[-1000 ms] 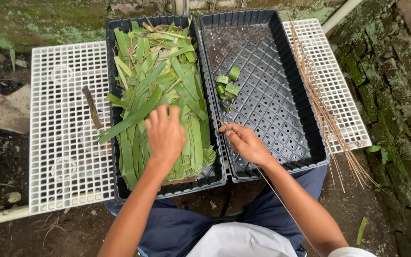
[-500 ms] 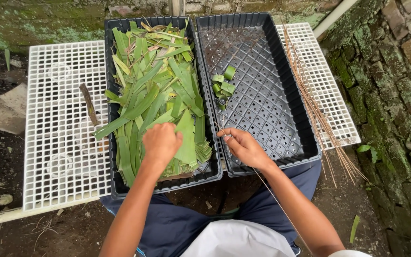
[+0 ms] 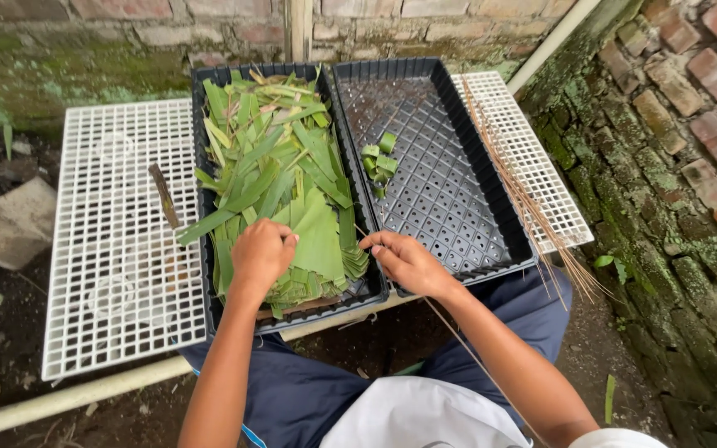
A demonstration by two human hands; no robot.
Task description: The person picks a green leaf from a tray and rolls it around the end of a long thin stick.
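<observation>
I see my left hand [image 3: 260,253] with fingers curled closed on the green leaves [image 3: 280,178] heaped in the left black tray [image 3: 202,124], while my right hand [image 3: 408,261], fingers loosely bent, rests at that tray's right rim, holding a thin stick [image 3: 458,332].

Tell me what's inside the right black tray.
The right tray holds only a few small folded green leaf pieces near its left wall; the rest is bare perforated floor. The right hand covers its near-left corner, so that spot can't be seen.
</observation>
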